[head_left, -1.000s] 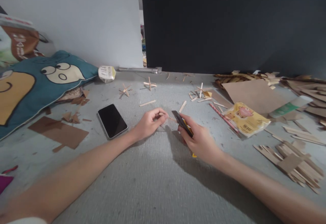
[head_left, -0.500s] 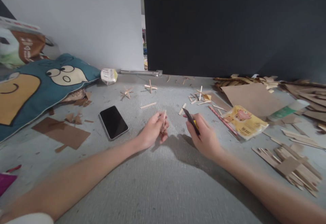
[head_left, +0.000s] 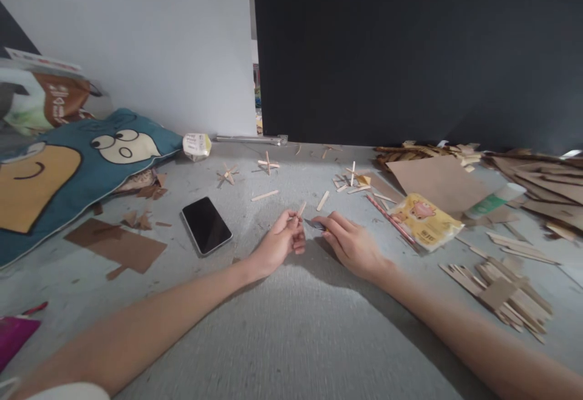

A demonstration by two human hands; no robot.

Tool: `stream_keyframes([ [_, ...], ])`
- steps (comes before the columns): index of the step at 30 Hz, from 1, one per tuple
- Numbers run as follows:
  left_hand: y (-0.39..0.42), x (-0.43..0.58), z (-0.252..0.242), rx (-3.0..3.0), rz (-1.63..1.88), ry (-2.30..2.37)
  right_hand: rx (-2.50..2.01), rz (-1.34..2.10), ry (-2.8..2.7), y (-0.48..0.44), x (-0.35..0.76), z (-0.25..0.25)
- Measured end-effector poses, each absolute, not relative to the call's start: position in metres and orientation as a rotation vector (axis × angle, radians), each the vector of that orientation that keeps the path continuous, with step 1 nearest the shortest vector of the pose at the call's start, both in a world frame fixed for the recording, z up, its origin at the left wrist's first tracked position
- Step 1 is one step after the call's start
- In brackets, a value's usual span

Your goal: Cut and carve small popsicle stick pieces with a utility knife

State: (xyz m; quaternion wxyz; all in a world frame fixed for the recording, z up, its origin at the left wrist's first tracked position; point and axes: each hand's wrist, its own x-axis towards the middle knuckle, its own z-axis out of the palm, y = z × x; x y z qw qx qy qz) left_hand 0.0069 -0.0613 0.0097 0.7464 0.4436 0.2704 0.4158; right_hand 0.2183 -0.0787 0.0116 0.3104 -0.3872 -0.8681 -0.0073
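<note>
Between thumb and fingers, my left hand [head_left: 280, 241] pinches a short wooden craft stick [head_left: 301, 209] that points up and away. My right hand [head_left: 354, 243] is closed round a utility knife [head_left: 314, 224]. Its dark blade points left and reaches close to the stick; whether it touches I cannot tell. Most of the knife's handle is hidden under my fingers. Just beyond my hands, a loose stick [head_left: 323, 200] and another stick [head_left: 265, 195] lie flat. Farther back are small crossed-stick pieces, one at the left [head_left: 227, 175] and one near the middle [head_left: 268, 162].
Left of my hands lie a phone [head_left: 206, 225], brown cardboard [head_left: 117, 244] and a teal pillow [head_left: 132, 145]. To the right are a yellow packet [head_left: 427, 221], a striped pencil-like rod [head_left: 390, 219], a glue tube [head_left: 495, 200] and a stick bundle [head_left: 501, 294]. A dark panel [head_left: 410, 54] stands behind.
My hands have come closer together. The knife has moved left and swung down, its blade now beside the stick. The stick in my left hand has tilted to the right.
</note>
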Motion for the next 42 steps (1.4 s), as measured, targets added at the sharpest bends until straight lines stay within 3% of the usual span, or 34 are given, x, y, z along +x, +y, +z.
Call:
stream_keyframes([
  [10, -0.06, 0.006, 0.001, 1.067, 0.92, 0.648, -0.701, 0.047, -2.161, -0.052, 0.206, -0.005],
  [22, -0.065, 0.003, 0.0, 1.219, 0.743, 0.599, -0.741, 0.253, -2.119, -0.06, 0.212, 0.0],
  [42, -0.069, 0.002, 0.008, 1.18, 0.739, 0.572, -0.741, 0.355, -2.061, -0.062, 0.216, 0.002],
])
